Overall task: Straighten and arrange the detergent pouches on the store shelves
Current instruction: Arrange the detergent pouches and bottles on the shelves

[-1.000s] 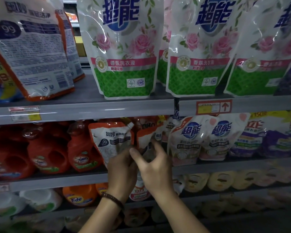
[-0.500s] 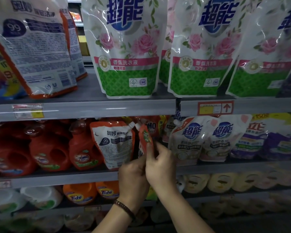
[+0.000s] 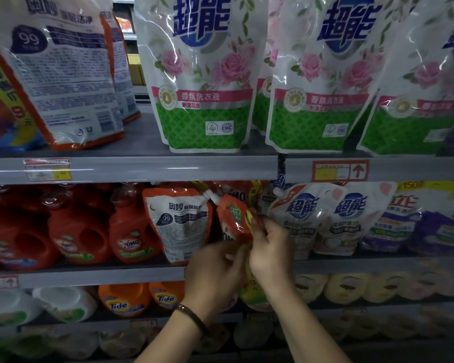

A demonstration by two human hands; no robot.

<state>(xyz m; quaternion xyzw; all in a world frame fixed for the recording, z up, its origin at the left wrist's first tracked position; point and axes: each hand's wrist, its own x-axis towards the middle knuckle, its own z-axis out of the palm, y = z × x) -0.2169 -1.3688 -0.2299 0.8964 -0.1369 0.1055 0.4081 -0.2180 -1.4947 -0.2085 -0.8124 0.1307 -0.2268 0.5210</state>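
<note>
Pouch point(image 3: 235, 221), one, in two hands point(image 3: 216, 273) point(image 3: 270, 254)

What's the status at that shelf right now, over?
Right hand pinches orange pouch. Left hand at its base, blurred, grip unclear. Pouch tilted; white pouch close beside.

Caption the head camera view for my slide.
Right hand pinches an orange spouted pouch at the middle shelf, blurred left hand at its base.
</note>
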